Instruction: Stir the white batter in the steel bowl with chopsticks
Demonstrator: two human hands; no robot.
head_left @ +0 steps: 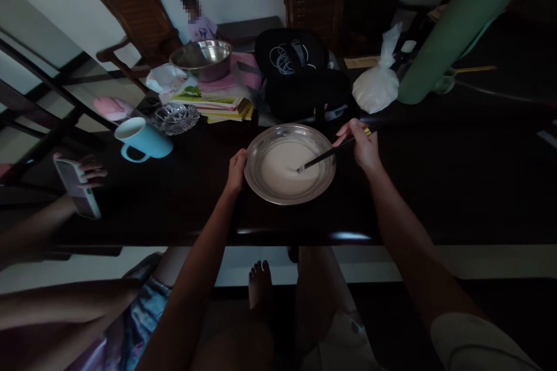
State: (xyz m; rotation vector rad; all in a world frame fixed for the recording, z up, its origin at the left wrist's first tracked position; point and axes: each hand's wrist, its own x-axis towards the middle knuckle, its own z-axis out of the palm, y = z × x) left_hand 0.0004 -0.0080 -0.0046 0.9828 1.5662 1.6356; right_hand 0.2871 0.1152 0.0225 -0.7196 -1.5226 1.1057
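Bowl (pixel 287 200) sits near front edge of dark table (pixel 174 208); left hand (pixel 237 169) grasps rim, slack hold might let bowl slide. Right hand (pixel 361 142) grips black stick (pixel 319 157), tip in white liquid (pixel 281 165); brisk stirring might cause slopping. Farther: bumped bottle (pixel 448 37) might topple.

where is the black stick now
In the head view, the black stick is in the right hand, its tip in the white liquid of the nearer metal bowl.

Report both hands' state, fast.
Left hand: closed on the rim of the round, silver-coloured metal bowl.
Right hand: holding a slim black stick, its silvery tip in white liquid.
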